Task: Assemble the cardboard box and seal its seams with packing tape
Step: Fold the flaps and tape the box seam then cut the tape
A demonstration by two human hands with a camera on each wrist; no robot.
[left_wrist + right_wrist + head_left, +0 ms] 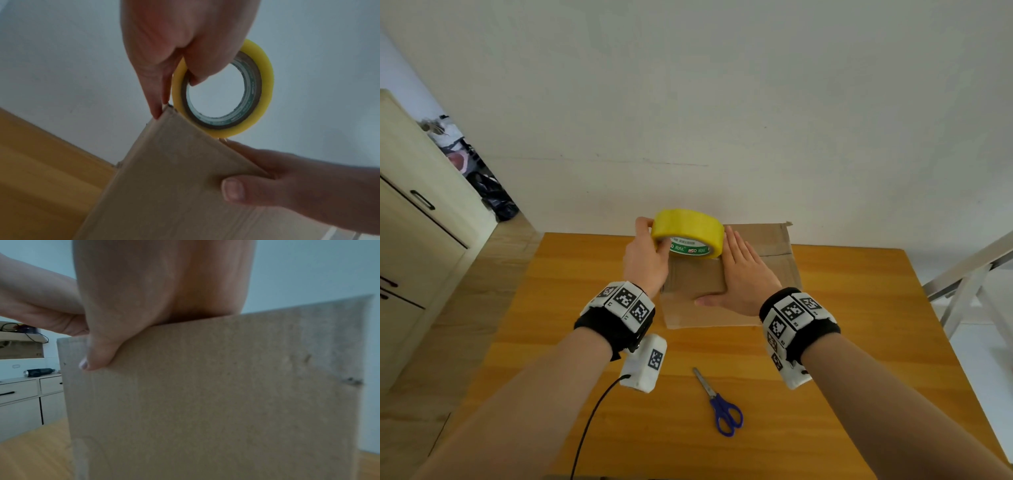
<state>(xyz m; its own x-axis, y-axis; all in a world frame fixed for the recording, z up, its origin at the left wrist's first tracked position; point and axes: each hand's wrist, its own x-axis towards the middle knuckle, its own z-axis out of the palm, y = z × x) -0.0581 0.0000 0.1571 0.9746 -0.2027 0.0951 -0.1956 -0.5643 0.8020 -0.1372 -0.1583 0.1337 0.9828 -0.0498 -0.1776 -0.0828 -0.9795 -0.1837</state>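
Note:
A brown cardboard box [698, 281] stands on the wooden table [585, 274] near the wall. My left hand [650, 250] grips a yellow roll of packing tape [688, 233] with a green inner core, thumb through its hole, at the box's far top edge. The left wrist view shows the tape roll [261, 91] just past the box [174, 178] corner. My right hand [739, 274] lies flat on the box top, fingers straight, thumb over the near edge. In the right wrist view the box [205, 402] fills the frame under my palm.
Blue-handled scissors [722, 407] lie on the table near me. A white wall runs right behind the box. A pale cabinet [417, 219] stands at the left and a metal frame [969, 281] at the right. A black cable [592, 418] trails from my left wrist.

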